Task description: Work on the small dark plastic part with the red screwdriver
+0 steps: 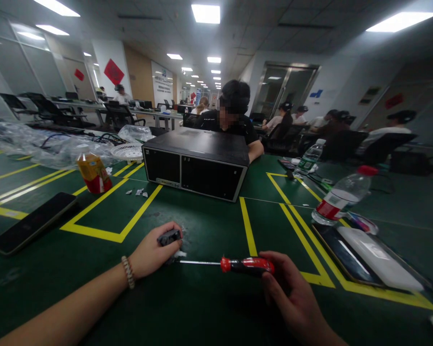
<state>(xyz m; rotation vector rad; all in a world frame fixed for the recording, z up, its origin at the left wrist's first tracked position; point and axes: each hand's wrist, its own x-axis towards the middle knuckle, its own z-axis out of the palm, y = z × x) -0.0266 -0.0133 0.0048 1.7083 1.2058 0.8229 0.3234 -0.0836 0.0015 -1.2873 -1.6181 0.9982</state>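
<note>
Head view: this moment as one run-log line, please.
left hand: holds small dark part | right hand: holds red-black screwdriver, shaft toward left hand | computer case: on table beyond hands

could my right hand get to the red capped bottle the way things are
Probably not without freeing its grip: the right hand holds a screwdriver. Otherwise, nothing tall stands between that hand and the red-capped bottle.

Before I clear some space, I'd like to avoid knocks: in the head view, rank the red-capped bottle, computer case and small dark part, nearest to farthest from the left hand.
1. Small dark part: in the left hand.
2. Computer case: ahead, beyond the hand.
3. Red-capped bottle: well off to the right.
</note>
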